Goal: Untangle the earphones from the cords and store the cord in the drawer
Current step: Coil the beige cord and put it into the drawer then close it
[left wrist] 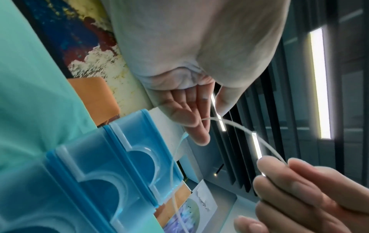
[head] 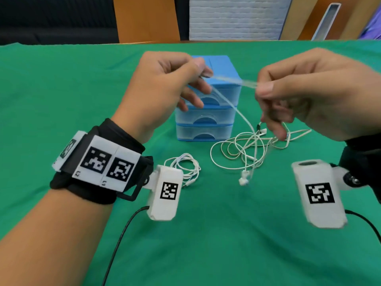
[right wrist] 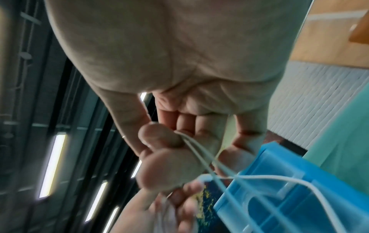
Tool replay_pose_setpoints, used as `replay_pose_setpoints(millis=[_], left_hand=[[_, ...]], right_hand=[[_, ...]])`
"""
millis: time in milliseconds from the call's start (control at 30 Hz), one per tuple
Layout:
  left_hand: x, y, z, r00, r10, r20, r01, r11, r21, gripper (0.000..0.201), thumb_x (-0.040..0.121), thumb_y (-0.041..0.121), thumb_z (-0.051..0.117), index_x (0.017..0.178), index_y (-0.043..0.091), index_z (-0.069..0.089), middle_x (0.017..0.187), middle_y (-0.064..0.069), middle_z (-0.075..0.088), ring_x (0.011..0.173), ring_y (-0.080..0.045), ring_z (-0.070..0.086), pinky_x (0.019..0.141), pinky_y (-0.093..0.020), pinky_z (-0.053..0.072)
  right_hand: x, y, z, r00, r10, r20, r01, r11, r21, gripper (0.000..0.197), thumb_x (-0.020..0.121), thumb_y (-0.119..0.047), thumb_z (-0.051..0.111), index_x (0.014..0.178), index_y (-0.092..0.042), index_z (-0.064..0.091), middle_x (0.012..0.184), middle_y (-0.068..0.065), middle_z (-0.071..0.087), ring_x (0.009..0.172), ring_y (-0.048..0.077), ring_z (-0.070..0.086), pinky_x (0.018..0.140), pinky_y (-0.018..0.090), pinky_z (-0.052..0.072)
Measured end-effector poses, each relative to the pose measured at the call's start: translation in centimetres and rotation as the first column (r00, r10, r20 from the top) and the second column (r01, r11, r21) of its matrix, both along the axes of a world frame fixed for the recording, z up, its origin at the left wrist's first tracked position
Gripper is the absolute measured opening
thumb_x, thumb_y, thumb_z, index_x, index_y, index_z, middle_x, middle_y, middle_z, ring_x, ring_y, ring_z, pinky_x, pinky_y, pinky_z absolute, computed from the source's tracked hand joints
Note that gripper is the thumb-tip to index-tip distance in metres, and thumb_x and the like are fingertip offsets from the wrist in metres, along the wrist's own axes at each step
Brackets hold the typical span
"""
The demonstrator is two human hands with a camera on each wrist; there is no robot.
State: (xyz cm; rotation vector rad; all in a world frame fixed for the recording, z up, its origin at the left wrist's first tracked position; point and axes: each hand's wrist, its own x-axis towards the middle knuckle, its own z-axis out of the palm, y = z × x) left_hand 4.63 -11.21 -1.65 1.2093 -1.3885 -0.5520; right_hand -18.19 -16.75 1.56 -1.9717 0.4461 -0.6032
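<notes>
Our left hand (head: 165, 83) and right hand (head: 305, 93) are both raised above the green table cloth (head: 61, 89), each pinching a stretch of thin white cable (head: 233, 80) between thumb and forefinger. That stretch runs taut between the two hands, blurred in the head view. In the left wrist view the left fingers (left wrist: 191, 119) are loosely extended with the cable crossing them and arcing over to the right fingertips (left wrist: 279, 170). In the right wrist view the right thumb and fingertips (right wrist: 159, 137) clamp two strands side by side.

From the pinch a strand drops down to the tangled earphones and cords (head: 251, 149), a loose white heap on the cloth just right of the drawer unit's base. One earbud (head: 244, 180) hangs at the near edge of the heap; we cannot tell if it touches the cloth. The right hand's lower fingers dip near the top of the heap.

The blue drawer unit (head: 206, 120), three clear drawers stacked, stands behind the hands, all drawers closed.

A second, coiled white earphone set (head: 185, 166) lies apart on the cloth, near the left wrist camera (head: 166, 193).
</notes>
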Motion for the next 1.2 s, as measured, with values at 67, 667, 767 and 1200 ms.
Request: replay_pose_setpoints(millis=[67, 667, 767, 1200], left_hand=[[-0.3, 0.1, 0.1, 0.994, -0.034, -0.100, 0.035, 0.999, 0.003, 0.028, 0.102, 0.024, 0.056, 0.097, 0.002, 0.073, 0.085, -0.016, 0.075, 0.061, -0.020, 0.069, 0.049, -0.022, 0.045], [-1.4, 0.8, 0.1, 0.961, -0.185, -0.205, 0.186, 0.982, -0.015, 0.026, 0.100, 0.000, 0.050, 0.122, 0.000, 0.066, 0.104, -0.015, 0.073, 0.072, -0.021, 0.061, 0.067, -0.027, 0.053], [-1.3, 0.9, 0.2, 0.958, -0.204, -0.203, 0.201, 0.979, -0.034, 0.029, 0.101, -0.002, 0.047, 0.125, -0.001, 0.063, 0.106, -0.014, 0.072, 0.063, -0.012, 0.060, 0.062, -0.021, 0.050], [-0.8, 0.7, 0.1, 0.977, -0.170, -0.132, 0.166, 0.985, -0.041, 0.031, 0.099, -0.006, 0.044, 0.128, 0.007, 0.048, 0.078, 0.005, 0.067, 0.041, -0.012, 0.031, 0.037, -0.019, 0.023]], right_hand=[[0.5, 0.8, 0.1, 0.999, 0.021, -0.044, -0.023, 0.999, -0.040, 0.025, 0.085, -0.018, 0.062, 0.064, -0.004, 0.062, 0.050, 0.010, 0.047, 0.043, 0.030, 0.051, 0.050, 0.025, 0.045], [3.5, 3.8, -1.0, 0.988, 0.025, -0.151, -0.043, 0.993, -0.114, 0.020, 0.095, -0.007, 0.062, 0.083, 0.009, 0.064, 0.053, 0.010, 0.060, 0.048, 0.028, 0.067, 0.050, 0.018, 0.044], [4.1, 3.9, -1.5, 0.980, 0.041, -0.192, -0.062, 0.993, -0.104, 0.017, 0.098, -0.008, 0.059, 0.091, 0.006, 0.067, 0.064, 0.010, 0.068, 0.061, 0.024, 0.073, 0.052, 0.025, 0.048], [7.2, 0.5, -1.8, 0.845, -0.398, 0.357, 0.489, 0.846, -0.214, 0.030, 0.068, -0.011, 0.065, 0.098, -0.014, 0.064, 0.102, 0.016, 0.069, 0.094, 0.026, 0.064, 0.084, 0.040, 0.055]])
